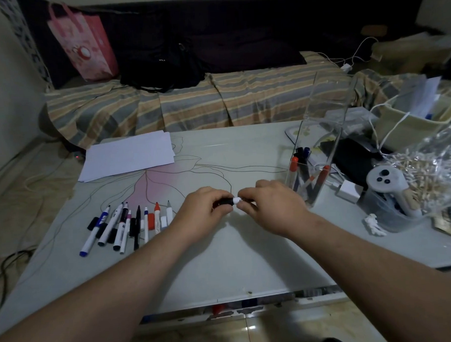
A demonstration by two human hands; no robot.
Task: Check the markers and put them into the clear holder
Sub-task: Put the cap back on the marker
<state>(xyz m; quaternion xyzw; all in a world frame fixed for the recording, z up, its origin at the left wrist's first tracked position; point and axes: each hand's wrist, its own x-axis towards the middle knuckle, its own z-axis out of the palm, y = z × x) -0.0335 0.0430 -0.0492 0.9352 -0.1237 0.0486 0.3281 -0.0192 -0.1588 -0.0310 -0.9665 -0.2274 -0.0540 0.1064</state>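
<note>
Both my hands hold one marker level above the middle of the table. My left hand is closed around its black cap end. My right hand grips the white barrel end. A row of several uncapped markers with loose caps lies on the table to the left. The tall clear holder stands just right of my right hand, with several markers inside it, red, black and blue ends showing.
A stack of white paper lies at the table's far left. At the right are a white controller in a cup, a white charger, a plastic bag of wooden pegs and a beige basket. A striped sofa stands behind.
</note>
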